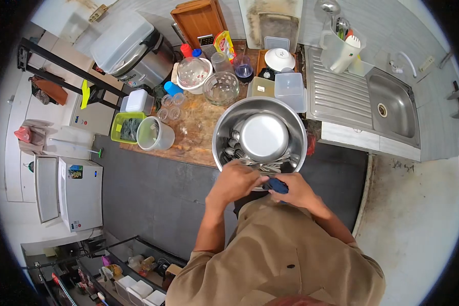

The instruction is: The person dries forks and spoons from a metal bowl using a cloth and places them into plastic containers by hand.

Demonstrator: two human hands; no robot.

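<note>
A large steel basin (222, 120) stands at the table's front edge, with a smaller upturned metal bowl (264, 136) and many spoons and forks (275, 166) inside. Over the basin's near rim are both hands. My left hand (235, 182) is closed, its fingertips pinching something thin that I cannot make out. Close beside it on the right, my right hand (297, 189) is wrapped round a dark blue cloth (278, 185). The two hands nearly meet at the fingertips.
Glass bowls (221, 88), a clear container (288, 85) and a white bucket (155, 133) stand on the wooden table (194, 133). At the right is a steel sink (392, 97) with a utensil holder (341, 48). A large steel pot (153, 64) stands at the back left.
</note>
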